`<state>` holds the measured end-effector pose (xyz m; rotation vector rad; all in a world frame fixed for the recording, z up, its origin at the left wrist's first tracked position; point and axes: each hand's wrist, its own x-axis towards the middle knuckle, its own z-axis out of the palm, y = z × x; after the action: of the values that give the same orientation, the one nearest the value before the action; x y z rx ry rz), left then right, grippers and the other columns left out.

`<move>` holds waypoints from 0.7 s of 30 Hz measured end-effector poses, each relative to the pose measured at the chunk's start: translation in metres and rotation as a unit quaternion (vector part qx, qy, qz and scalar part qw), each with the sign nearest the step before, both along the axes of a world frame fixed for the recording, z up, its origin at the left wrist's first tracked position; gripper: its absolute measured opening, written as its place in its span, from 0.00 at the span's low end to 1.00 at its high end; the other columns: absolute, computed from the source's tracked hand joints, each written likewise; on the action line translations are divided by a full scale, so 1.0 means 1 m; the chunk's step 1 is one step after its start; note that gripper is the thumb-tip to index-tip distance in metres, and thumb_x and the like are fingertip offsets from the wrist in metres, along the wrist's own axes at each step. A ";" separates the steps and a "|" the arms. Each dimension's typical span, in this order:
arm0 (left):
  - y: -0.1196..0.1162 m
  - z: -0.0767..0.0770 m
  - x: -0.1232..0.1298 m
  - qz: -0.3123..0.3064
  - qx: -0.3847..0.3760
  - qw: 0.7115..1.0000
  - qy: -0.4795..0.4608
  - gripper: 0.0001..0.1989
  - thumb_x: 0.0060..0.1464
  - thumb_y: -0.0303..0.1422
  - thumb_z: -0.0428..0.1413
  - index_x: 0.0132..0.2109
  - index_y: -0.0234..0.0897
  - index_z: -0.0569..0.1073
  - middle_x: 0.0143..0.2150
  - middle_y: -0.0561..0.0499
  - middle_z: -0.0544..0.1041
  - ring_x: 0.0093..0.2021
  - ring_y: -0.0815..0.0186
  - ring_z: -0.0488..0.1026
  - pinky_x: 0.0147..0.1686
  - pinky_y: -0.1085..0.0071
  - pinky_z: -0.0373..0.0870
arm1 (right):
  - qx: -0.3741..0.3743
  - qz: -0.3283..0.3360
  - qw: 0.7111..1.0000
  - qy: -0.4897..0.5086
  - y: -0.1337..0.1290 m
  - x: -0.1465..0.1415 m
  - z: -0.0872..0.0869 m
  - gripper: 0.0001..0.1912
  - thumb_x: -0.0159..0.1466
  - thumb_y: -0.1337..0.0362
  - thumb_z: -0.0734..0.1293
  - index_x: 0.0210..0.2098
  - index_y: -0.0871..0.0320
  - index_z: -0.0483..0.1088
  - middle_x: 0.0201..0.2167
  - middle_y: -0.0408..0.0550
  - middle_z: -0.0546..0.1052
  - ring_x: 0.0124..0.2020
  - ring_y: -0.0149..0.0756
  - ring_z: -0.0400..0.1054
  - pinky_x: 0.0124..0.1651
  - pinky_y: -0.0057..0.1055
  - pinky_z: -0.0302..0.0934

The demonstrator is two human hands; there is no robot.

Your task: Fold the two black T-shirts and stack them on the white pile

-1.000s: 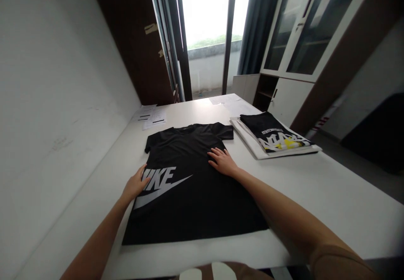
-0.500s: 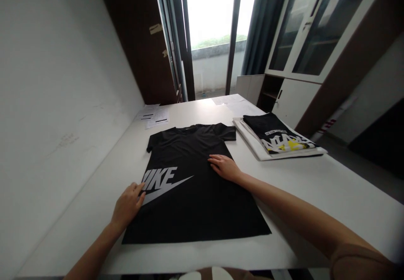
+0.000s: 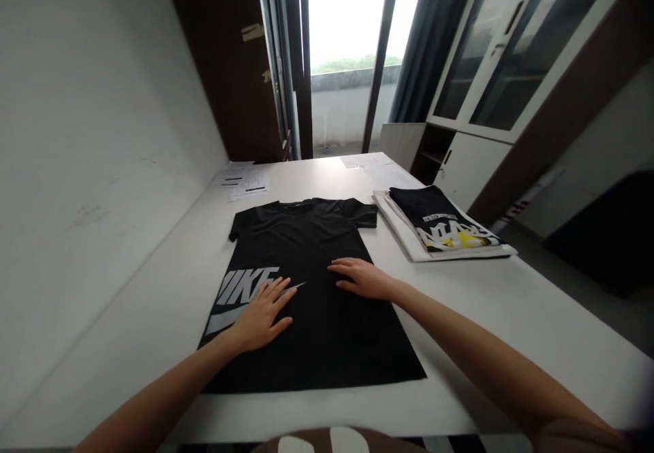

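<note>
A black T-shirt (image 3: pixel 327 344) lies spread flat on the white table, its collar at the far end and its hem near the front edge. A grey logo is printed on its left part. My left hand (image 3: pixel 263 317) rests over this logo with its fingers spread, partly covering the letters. On the right half of the shirt lies my right hand (image 3: pixel 360 278), fingers stretched out and pointing left. Neither hand grips the cloth.
To the right, folded clothes (image 3: pixel 444 225) are stacked on the white table (image 3: pixel 511 317), a black one with white and yellow print on top. Papers (image 3: pixel 250 184) lie at the far left, others (image 3: pixel 365 160) at the far edge. A wall borders the left side.
My left hand has moved right from the shirt's left edge onto the logo, its fingers now spread. My right hand has shifted slightly down on the cloth. The view has turned slightly.
</note>
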<state>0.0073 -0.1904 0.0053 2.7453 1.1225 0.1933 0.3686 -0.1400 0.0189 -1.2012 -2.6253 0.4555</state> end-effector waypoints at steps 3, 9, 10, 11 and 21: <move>-0.010 -0.001 0.001 -0.015 -0.009 1.000 0.020 0.35 0.69 0.45 0.51 0.76 0.53 0.46 0.78 0.51 0.42 0.77 0.53 0.39 0.73 0.45 0.38 | 0.045 -0.058 0.997 0.014 0.034 0.009 -0.005 0.25 0.72 0.52 0.62 0.65 0.52 0.69 0.65 0.52 0.69 0.65 0.48 0.64 0.67 0.44 0.58; -0.023 0.010 0.017 -0.068 -0.035 0.997 0.023 0.39 0.66 0.46 0.54 0.76 0.53 0.43 0.79 0.51 0.39 0.77 0.52 0.39 0.73 0.45 0.41 | 0.116 -0.106 0.987 -0.034 0.111 0.010 -0.018 0.24 0.72 0.53 0.63 0.65 0.50 0.69 0.69 0.51 0.64 0.69 0.49 0.57 0.71 0.50 0.48; -0.013 0.012 0.017 -0.064 -0.023 0.998 0.014 0.39 0.66 0.45 0.54 0.76 0.53 0.46 0.79 0.51 0.41 0.77 0.52 0.41 0.73 0.46 0.42 | 0.119 -0.130 0.983 -0.045 0.122 0.011 -0.019 0.25 0.72 0.52 0.63 0.65 0.50 0.68 0.70 0.52 0.63 0.70 0.49 0.56 0.71 0.51 0.47; 0.002 0.013 0.014 -0.045 0.001 0.999 -0.002 0.36 0.66 0.44 0.54 0.76 0.52 0.49 0.78 0.50 0.43 0.77 0.52 0.43 0.73 0.46 0.43 | 0.120 -0.161 0.978 -0.054 0.133 0.013 -0.019 0.26 0.72 0.51 0.63 0.66 0.50 0.66 0.70 0.52 0.62 0.70 0.50 0.55 0.71 0.51 0.47; 0.201 -0.013 -0.124 0.435 0.102 0.892 -0.070 0.26 0.56 0.26 0.52 0.61 0.30 0.71 0.62 0.34 0.71 0.65 0.46 0.66 0.65 0.52 0.60 | 0.090 -0.363 0.922 -0.103 0.167 0.088 -0.045 0.29 0.74 0.51 0.57 0.67 0.60 0.64 0.67 0.60 0.65 0.67 0.51 0.59 0.65 0.43 0.55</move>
<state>-0.1163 0.0102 -0.0079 2.1032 2.3031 0.6284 0.4567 0.0273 -0.0261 -2.0871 -2.0680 -0.0570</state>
